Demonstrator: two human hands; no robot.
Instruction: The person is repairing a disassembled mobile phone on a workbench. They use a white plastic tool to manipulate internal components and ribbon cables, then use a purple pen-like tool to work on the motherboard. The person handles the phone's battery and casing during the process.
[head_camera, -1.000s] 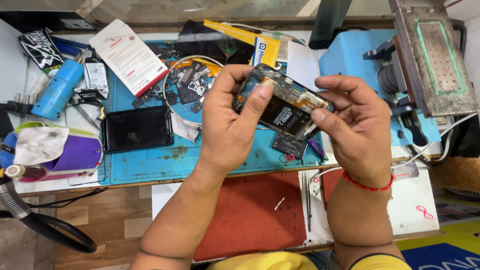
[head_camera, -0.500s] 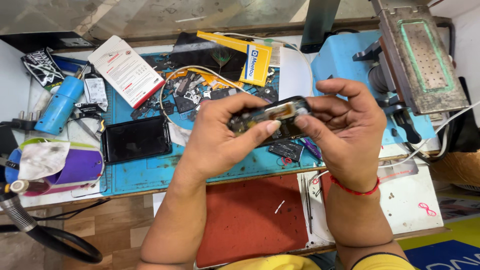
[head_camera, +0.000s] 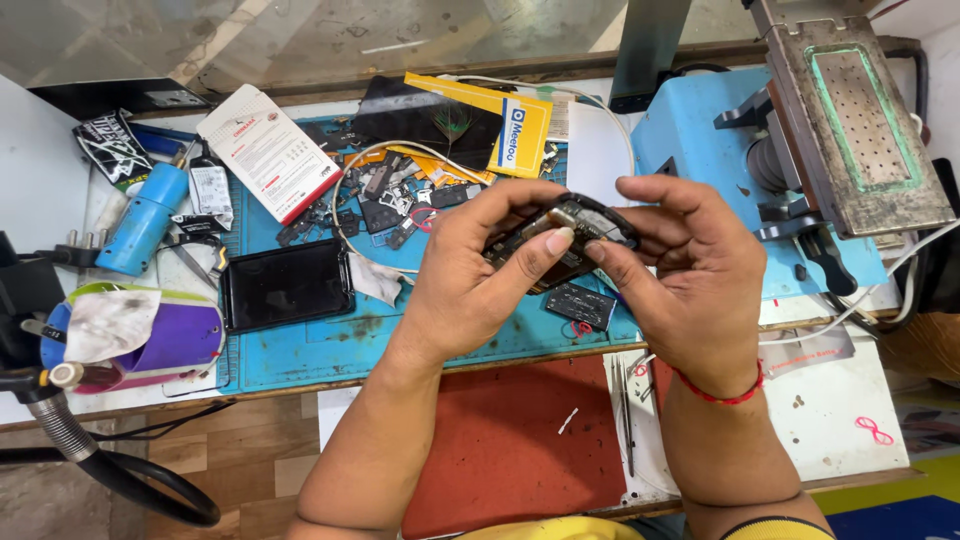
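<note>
The desk (head_camera: 900, 440) is a crowded repair place, with a blue mat (head_camera: 330, 350) under many small parts. On the left lie a blue cylinder tool (head_camera: 145, 220) and a dark phone screen (head_camera: 285, 285), flat on the mat. In the middle, above the mat, the left hand (head_camera: 475, 275) and the right hand (head_camera: 680, 275) hold together an opened phone body (head_camera: 560, 240), each grip closed on it: the left thumb presses along its near edge, the right fingers pinch its right end. The phone body looks light and stiff, but I judge it fragile, because its inner boards are bare; it is safer to take it by the frame edges only. On the right stands a blue machine with a metal plate (head_camera: 850, 120). Compared with half a second before, the hands are a little closer together and the phone body is tilted more edge-on to the camera.
</note>
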